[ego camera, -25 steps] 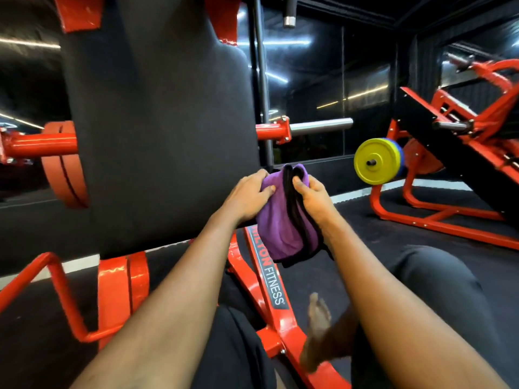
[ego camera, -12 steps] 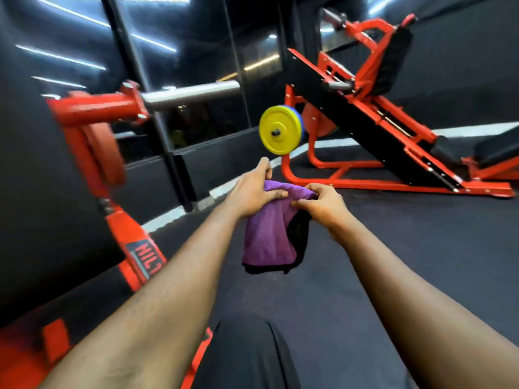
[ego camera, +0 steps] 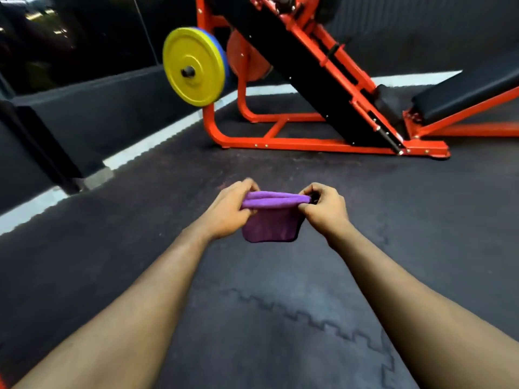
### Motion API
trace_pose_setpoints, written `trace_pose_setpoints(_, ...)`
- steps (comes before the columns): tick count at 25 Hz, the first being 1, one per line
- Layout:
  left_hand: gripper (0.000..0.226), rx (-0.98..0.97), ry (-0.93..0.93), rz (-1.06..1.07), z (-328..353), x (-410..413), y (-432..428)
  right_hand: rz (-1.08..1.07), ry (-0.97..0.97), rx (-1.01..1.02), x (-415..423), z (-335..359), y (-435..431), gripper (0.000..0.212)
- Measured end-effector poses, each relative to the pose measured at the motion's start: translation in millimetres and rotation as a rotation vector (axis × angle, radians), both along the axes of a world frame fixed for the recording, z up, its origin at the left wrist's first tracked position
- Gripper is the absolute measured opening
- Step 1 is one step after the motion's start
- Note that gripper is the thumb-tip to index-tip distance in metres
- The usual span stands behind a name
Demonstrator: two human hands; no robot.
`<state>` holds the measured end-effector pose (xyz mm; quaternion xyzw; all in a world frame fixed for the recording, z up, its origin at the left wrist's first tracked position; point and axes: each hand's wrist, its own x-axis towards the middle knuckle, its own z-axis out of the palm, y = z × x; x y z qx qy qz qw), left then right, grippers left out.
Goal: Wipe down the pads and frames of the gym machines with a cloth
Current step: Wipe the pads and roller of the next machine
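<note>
Pinching the top corners of the purple cloth (ego camera: 269, 224), left hand (ego camera: 226, 214) at its 9 o'clock and right hand (ego camera: 324, 210) at 3 o'clock hold it above the floor (ego camera: 252, 304). Probably a refolding step; next it must reach the red frame (ego camera: 280, 142) and black pad (ego camera: 463, 94) at 1 o'clock.

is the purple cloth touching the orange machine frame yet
Apart. The head view shows the purple cloth pinched between the left hand and right hand, with bare floor mat between it and the orange frame.
</note>
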<state>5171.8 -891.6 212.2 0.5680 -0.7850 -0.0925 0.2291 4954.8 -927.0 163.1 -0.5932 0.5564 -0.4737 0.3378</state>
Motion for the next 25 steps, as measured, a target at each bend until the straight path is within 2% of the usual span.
trace_pose_setpoints(2, 0.019, -0.056, 0.024, 0.007, 28, -19, -27, -0.03, -0.065, 0.009, -20, 32, -21, 0.018)
trace_pose_setpoints(6, 0.03, 0.021, 0.159, 0.051, 147, -75, -56, 0.014, -0.186, 0.035, -83, 146, -33, 0.025)
trace_pose_setpoints(10, 0.034, 0.095, 0.24, -0.029, 323, -169, -73, 0.038, -0.257, 0.07, -183, 319, -32, 0.033)
trace_pose_setpoints(14, 0.024, 0.018, 0.335, -0.162, 470, -288, -75, -0.07, -0.257, 0.064, -297, 478, -3, 0.039)
trace_pose_setpoints(19, 0.019, 0.059, 0.398, -0.43, 558, -453, -89, -0.385, -0.172, 0.075, -444, 582, 39, 0.032)
trace_pose_setpoints(25, 0.013, 0.146, 0.44, -0.819, 593, -700, -90, -0.825, -0.111, 0.07, -639, 631, 109, 0.015)
